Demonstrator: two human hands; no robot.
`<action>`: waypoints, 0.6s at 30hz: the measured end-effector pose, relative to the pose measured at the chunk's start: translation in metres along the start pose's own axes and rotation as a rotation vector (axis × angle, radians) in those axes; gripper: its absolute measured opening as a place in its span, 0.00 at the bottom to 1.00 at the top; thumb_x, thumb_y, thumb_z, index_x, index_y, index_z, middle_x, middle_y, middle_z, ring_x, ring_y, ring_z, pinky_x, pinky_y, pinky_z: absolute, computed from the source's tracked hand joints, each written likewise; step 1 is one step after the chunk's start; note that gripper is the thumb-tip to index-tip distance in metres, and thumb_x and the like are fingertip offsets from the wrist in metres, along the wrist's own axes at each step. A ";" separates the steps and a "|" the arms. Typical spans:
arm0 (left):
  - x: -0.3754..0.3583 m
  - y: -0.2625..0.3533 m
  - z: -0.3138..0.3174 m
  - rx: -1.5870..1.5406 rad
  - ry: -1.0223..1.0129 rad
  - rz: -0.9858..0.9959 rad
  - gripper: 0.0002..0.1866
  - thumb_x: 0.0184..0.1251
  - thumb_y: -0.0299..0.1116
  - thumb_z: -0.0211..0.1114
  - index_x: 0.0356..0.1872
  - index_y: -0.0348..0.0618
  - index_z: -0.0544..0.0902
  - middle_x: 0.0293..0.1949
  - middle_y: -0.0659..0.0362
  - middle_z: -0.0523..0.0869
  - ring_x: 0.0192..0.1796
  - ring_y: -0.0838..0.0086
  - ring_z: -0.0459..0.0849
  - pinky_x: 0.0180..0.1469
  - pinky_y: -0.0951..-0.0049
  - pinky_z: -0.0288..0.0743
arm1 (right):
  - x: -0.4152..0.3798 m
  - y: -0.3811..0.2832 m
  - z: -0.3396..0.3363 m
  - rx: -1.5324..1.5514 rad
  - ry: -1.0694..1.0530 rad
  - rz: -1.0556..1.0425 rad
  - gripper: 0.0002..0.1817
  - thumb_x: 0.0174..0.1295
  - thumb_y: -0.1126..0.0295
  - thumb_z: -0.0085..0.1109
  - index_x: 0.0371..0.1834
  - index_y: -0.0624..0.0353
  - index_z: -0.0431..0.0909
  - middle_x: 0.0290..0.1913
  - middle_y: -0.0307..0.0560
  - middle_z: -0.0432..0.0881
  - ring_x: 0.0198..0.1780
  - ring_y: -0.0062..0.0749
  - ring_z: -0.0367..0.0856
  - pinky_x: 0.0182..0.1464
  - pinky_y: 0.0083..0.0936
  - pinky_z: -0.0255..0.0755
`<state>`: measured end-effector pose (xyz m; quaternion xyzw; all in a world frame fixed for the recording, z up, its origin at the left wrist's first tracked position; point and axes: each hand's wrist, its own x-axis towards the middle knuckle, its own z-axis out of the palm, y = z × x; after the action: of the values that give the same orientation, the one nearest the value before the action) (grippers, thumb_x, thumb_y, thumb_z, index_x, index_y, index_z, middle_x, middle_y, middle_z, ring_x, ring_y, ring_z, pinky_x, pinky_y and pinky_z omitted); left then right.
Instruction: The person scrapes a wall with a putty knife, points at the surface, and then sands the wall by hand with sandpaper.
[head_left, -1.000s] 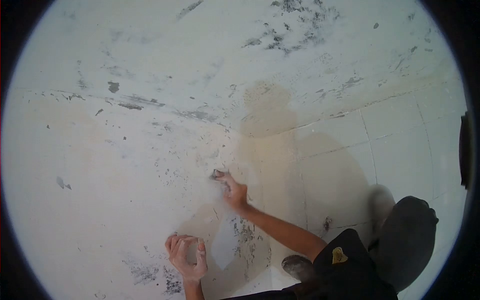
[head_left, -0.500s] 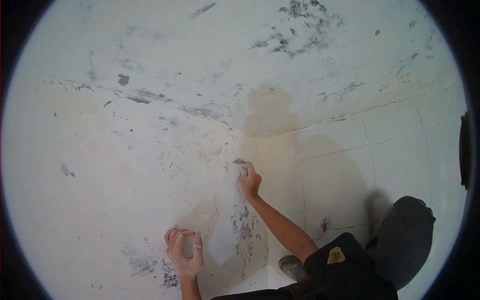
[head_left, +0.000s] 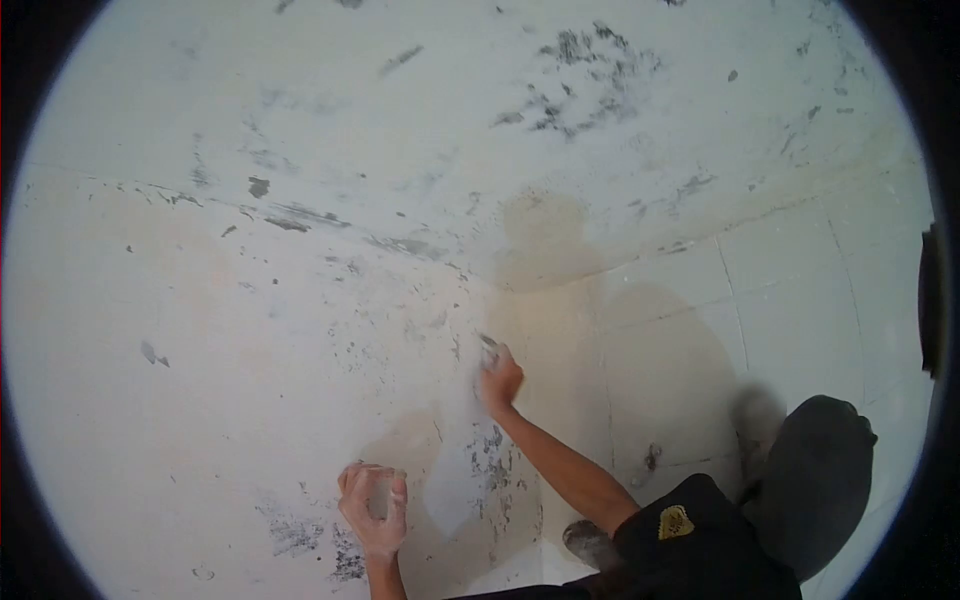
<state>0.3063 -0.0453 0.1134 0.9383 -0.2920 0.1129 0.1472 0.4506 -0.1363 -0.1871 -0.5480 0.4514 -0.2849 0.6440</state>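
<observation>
My right hand (head_left: 502,380) is closed around a small scraper (head_left: 488,341), most of it hidden by the fingers. Its dark edge is at the patchy wall (head_left: 400,300), close to the inside corner. Lower left, my left hand (head_left: 375,510) is in front of the same wall, dusted with white. Its fingers and thumb curl round a pale, greyish shape that I cannot make out.
A second wall (head_left: 330,60) with dark scuffs meets the first at the corner. Pale floor tiles (head_left: 790,310) lie to the right, with a reddish-brown spot (head_left: 653,457). My dark-clothed knee (head_left: 815,490) and a shoe (head_left: 590,542) are at lower right.
My right hand and the scraper have moved slightly down the wall. The left hand keeps its curled shape. The whole view has shifted a little.
</observation>
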 end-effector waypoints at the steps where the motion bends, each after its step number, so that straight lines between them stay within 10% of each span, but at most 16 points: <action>1: 0.000 0.001 0.001 0.013 0.015 -0.006 0.16 0.65 0.43 0.68 0.30 0.39 0.85 0.31 0.56 0.84 0.43 0.62 0.79 0.55 0.62 0.68 | -0.006 -0.017 0.003 -0.009 0.001 0.013 0.15 0.57 0.76 0.59 0.48 0.53 0.79 0.30 0.59 0.85 0.36 0.60 0.86 0.37 0.49 0.76; 18: 0.004 0.004 0.001 -0.053 0.046 -0.041 0.14 0.64 0.41 0.70 0.32 0.39 0.86 0.34 0.53 0.86 0.43 0.58 0.81 0.57 0.61 0.70 | -0.006 -0.026 -0.018 0.061 -0.078 -0.199 0.17 0.55 0.78 0.59 0.49 0.52 0.79 0.31 0.55 0.87 0.33 0.57 0.87 0.36 0.46 0.78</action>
<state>0.3073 -0.0509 0.1143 0.9370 -0.2721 0.1239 0.1810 0.4350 -0.1452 -0.1597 -0.5807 0.3605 -0.3395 0.6462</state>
